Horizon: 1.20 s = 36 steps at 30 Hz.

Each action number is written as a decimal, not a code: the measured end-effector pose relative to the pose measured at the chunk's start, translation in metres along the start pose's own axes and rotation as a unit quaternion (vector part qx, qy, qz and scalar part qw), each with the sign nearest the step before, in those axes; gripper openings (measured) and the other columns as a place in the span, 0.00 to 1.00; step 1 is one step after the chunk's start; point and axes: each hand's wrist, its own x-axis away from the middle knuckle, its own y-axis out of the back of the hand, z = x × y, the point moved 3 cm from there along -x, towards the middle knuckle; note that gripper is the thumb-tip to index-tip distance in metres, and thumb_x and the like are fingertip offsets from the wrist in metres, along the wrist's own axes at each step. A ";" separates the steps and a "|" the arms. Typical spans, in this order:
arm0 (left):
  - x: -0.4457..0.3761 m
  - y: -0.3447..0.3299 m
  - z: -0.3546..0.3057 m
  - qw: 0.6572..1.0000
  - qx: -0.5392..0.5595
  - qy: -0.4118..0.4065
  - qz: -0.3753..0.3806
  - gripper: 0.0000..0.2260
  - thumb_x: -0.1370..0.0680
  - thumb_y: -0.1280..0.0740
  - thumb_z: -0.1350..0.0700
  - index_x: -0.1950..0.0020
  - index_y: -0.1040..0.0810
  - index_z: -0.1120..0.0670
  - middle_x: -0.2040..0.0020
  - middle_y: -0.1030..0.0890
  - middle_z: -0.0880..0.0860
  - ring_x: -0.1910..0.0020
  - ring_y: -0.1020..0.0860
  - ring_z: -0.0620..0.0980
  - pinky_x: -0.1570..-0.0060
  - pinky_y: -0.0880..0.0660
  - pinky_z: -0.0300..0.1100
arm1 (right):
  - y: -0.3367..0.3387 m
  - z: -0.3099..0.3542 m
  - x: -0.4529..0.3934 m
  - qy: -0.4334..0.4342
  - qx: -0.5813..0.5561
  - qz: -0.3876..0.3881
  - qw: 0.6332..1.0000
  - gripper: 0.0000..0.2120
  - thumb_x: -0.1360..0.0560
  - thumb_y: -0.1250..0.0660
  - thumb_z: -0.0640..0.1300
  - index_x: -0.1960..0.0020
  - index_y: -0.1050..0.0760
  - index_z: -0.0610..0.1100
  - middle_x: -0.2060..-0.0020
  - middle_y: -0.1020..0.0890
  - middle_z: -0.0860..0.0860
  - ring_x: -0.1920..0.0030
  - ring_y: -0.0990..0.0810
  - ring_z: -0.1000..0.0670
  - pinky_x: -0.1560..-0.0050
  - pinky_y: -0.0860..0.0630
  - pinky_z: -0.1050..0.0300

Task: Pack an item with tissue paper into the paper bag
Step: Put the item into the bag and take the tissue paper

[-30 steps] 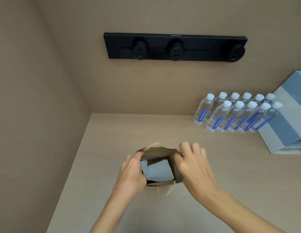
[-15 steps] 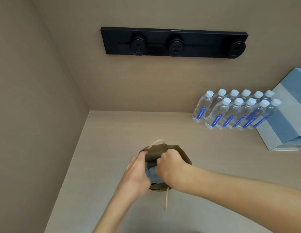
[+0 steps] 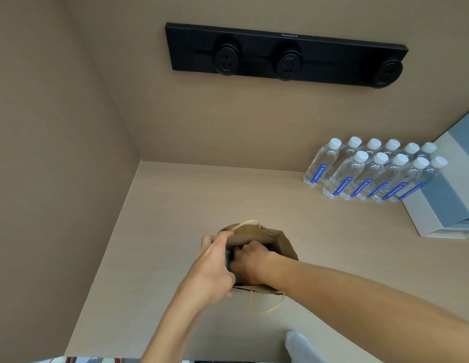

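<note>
Paper bag (image 3: 276, 241): brown, stood on the counter (image 3: 176, 205) at lower centre of the frame, mouth up, just below the frame's middle line.
Bag handles: one pale cord loop (image 3: 247, 223) rose above the bag's far rim; a second loop (image 3: 270, 306) hung over the near rim toward the bottom of the frame.
Left hand (image 3: 215, 268): sat at the bag's left rim, thumb side up, fingers curled over the edge and gripping it; the far cord loop crossed its fingertips.
Right hand (image 3: 251, 260): reached in from the lower right and was pushed down into the bag's mouth, fingers bent and bunched; what they pressed on was mostly hidden.
Tissue paper (image 3: 229, 260): only a dark grey sliver showed between the two hands, inside the bag's mouth. The item itself could not be seen.
Counter: light wood grain, filled the lower half of the frame, boxed by tan walls on the left and at the back.
Water bottles (image 3: 372, 174): clear, white caps, blue labels, packed in two rows at right of centre, well apart from the bag.
Box (image 3: 448, 195): blue and white, at the right edge, touching the bottle rows.
Socket strip (image 3: 285, 55): black, three round outlets, mounted on the back wall in the upper part of the frame.
White object (image 3: 299, 344): at the bottom edge, right of centre, blurred; could not tell what it was.
</note>
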 end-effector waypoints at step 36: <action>0.022 0.044 -0.034 0.949 0.182 -0.126 -0.226 0.16 0.22 0.36 0.62 0.52 0.20 0.38 0.58 0.19 0.44 0.63 0.21 0.39 0.59 0.21 0.43 | 0.044 -0.052 0.138 0.055 -0.832 -0.355 0.422 0.08 0.26 0.30 0.37 0.49 0.18 0.35 0.53 0.15 0.38 0.55 0.17 0.41 0.54 0.23 0.48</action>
